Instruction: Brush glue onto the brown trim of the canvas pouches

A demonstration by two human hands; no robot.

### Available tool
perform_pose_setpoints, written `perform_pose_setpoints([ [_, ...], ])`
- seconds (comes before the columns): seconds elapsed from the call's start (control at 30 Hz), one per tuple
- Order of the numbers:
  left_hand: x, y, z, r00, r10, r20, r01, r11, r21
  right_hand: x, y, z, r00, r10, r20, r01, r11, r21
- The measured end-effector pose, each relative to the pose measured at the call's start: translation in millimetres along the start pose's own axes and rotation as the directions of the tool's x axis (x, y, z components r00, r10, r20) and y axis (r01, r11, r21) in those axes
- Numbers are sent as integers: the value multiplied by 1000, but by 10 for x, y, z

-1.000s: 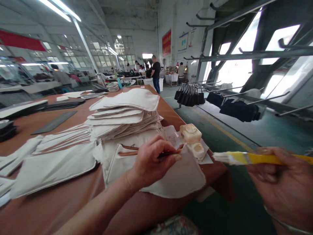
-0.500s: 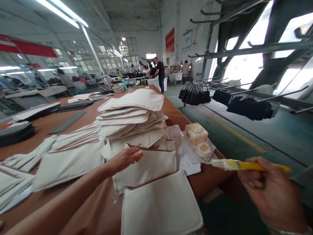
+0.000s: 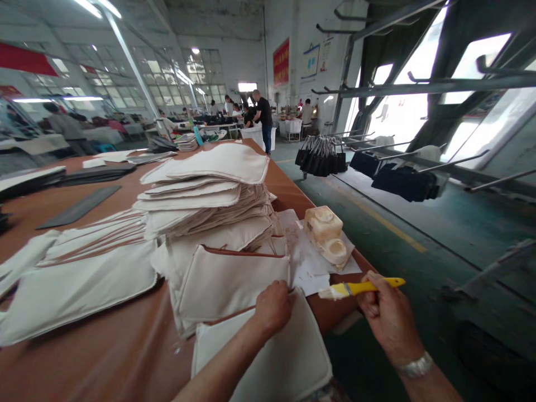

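My right hand grips the yellow handle of a flat paintbrush, its pale bristles pointing left over the table's edge. At the top edge of the nearest cream fabric pouch, my left hand is closed, with its fingertips bent down and hidden. Just behind it lies another cream pouch with a brown-lined opening. A tall pile of cream pouches rises beyond. On white paper near the right edge stands a cut-open plastic container, crusted with a yellowish residue.
More cream pouches overlap on the left of the brown-covered table. Dark flat pieces lie farther back. To the right, a metal rack stands across the aisle, with black bags hanging there. People work in the background.
My left hand has moved right and down, from above the second pouch to the nearest pouch's top edge. My right hand has brought the brush left, closer to the pouches.
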State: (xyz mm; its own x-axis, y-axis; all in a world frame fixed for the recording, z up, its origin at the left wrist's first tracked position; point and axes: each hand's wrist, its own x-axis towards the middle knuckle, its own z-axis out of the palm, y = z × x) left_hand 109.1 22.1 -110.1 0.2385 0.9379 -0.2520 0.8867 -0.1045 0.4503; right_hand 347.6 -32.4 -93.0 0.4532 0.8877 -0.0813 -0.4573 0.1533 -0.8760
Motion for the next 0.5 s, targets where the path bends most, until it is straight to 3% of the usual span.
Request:
perform_pose_setpoints([
  [0.13, 64, -120, -69, 998, 44, 52, -37, 992, -119, 61, 68, 49, 997, -70, -17, 67, 991, -118],
  [0.23, 39, -171, -101, 997, 70, 32, -61, 971, -233, 81, 85, 140, 996, -93, 5, 93, 983, -155],
  [0.5, -159, -121, -90, 996, 79, 47, -42, 843, -536, 71, 251, 343, 969, -152, 193, 222, 878, -424],
])
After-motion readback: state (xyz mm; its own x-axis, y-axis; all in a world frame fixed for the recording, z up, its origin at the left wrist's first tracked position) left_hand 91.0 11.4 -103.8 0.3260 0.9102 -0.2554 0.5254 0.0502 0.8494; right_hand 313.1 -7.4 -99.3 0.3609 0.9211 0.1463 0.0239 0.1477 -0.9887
